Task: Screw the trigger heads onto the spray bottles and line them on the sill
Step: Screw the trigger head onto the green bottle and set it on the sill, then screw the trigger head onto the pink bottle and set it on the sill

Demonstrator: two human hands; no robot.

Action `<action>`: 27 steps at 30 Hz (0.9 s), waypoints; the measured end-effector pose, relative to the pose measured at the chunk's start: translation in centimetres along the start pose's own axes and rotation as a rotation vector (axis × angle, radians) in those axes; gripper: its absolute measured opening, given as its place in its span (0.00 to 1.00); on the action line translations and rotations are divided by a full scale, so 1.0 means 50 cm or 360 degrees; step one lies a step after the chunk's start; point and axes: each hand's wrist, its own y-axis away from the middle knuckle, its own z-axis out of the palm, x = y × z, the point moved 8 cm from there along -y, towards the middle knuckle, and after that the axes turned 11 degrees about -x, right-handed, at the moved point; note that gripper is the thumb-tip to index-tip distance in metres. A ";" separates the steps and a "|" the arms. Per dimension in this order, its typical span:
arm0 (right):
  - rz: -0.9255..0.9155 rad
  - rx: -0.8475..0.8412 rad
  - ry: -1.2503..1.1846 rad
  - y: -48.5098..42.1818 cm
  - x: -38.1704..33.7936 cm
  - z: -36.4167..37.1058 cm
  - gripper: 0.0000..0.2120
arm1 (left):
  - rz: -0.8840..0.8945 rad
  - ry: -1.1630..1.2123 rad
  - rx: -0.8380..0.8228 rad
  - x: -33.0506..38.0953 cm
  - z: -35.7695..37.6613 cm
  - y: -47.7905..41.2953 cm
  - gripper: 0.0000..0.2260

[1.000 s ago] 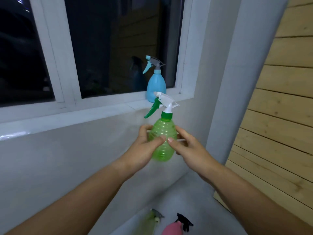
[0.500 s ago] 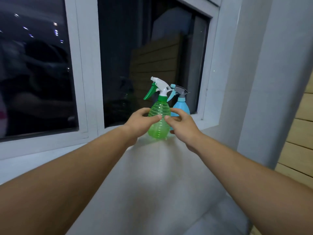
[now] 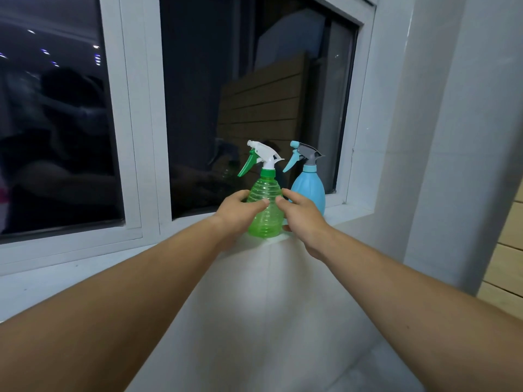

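A clear green spray bottle with a white-and-green trigger head stands upright on the white sill. My left hand wraps its left side, thumb across the front. My right hand touches its right side with loosely spread fingers. Just to the right, close behind my right hand, a blue spray bottle with a grey-and-blue trigger head stands on the sill near the window corner.
A white-framed window with dark glass runs behind the sill. A grey pillar rises at the right, with wood-plank wall beyond it. The sill stretches left toward the frame's edge.
Both hands raised the green bottle from below the sill and set it down on the sill left of the blue bottle. My view moved up and closer.
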 end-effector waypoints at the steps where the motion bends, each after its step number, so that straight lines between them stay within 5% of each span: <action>1: 0.0005 -0.0003 0.0009 -0.003 0.002 0.000 0.19 | -0.0010 -0.0001 -0.0004 -0.002 0.000 -0.004 0.14; 3: 0.0010 -0.0006 0.0003 -0.006 0.005 -0.001 0.20 | -0.0032 -0.0003 -0.0003 -0.005 0.000 -0.011 0.16; 7: 0.0000 0.0000 0.0014 -0.006 0.009 -0.005 0.21 | -0.0112 -0.0109 0.0121 -0.014 -0.010 -0.014 0.35; 11: -0.0011 -0.0002 0.0038 -0.002 0.015 -0.004 0.22 | -0.0098 -0.0126 0.0185 -0.018 -0.013 -0.015 0.25; 22: 0.0013 0.0101 0.0094 0.028 0.021 -0.022 0.25 | -0.0145 -0.0181 0.0264 -0.009 -0.014 0.018 0.38; 27: -0.0046 0.0288 0.0082 0.111 0.041 -0.081 0.15 | 0.0162 -0.0264 0.0497 0.029 -0.008 0.115 0.19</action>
